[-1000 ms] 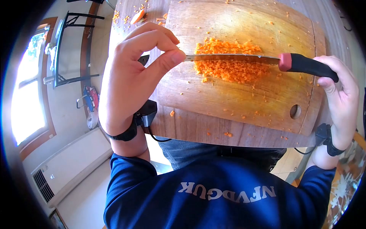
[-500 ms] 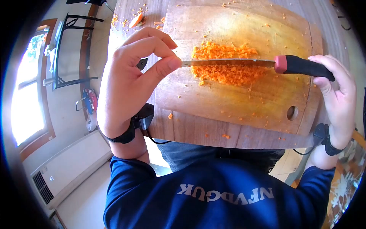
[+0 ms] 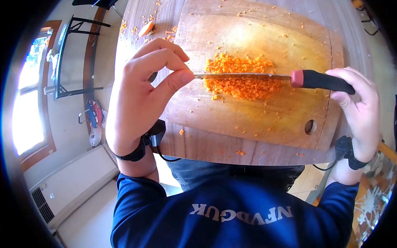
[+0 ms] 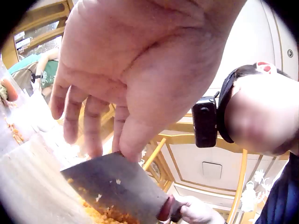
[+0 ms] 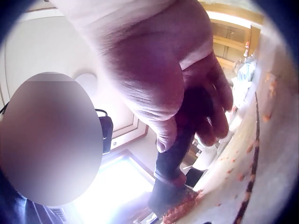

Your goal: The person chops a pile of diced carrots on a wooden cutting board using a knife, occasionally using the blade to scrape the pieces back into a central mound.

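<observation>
A heap of finely chopped carrot (image 3: 240, 76) lies in the middle of a wooden cutting board (image 3: 264, 120). A knife lies across the heap, its blade (image 3: 242, 76) edge down. My right hand (image 3: 357, 109) grips the knife's black and red handle (image 3: 320, 80) at the board's right end. My left hand (image 3: 147, 91) pinches the blade's tip between thumb and forefinger. In the left wrist view the fingers (image 4: 124, 140) press on the blade's spine (image 4: 117, 182) above carrot bits (image 4: 105, 215). The right wrist view shows my fingers (image 5: 210, 116) wrapped round the dark handle (image 5: 175, 163).
The board rests on a wooden table (image 3: 136, 25) strewn with carrot crumbs. A larger carrot piece (image 3: 146, 29) lies at the far left of the table. A hole (image 3: 310, 126) pierces the board's near right corner. A radiator (image 3: 70, 186) stands on the floor at left.
The knife and both hands have shifted slightly left and lower in the view; the blade still lies across the carrot heap. The grips have not changed.
</observation>
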Tool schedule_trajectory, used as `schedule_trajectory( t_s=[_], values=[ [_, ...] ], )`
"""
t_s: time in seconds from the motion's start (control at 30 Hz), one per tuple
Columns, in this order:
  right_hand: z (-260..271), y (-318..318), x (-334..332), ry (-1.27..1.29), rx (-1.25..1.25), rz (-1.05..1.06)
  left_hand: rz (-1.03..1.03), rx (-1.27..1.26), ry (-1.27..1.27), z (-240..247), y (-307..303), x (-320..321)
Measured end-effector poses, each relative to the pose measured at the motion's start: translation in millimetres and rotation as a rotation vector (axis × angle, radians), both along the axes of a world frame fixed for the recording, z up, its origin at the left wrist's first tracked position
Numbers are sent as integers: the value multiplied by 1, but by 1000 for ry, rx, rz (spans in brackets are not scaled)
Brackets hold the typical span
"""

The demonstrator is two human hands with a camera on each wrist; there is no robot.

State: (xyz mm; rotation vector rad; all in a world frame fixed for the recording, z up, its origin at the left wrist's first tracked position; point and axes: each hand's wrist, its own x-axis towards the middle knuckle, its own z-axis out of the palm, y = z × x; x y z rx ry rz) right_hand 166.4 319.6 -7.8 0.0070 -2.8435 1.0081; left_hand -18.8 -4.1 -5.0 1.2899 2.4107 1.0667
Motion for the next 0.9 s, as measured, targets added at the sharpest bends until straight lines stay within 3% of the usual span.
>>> schedule_trajectory(
  t_s=[0.3,0.4,0.9],
  values=[
    [-2,2,-1,141,111,80,2,-68,-56,-2,-4,-2],
    [-1,3,1,144,20,133,17,-80,-54,-7,-6,-6],
    [-7,2,4,242,66,68,6,-69,-60,-12,-8,-10]
  ],
)
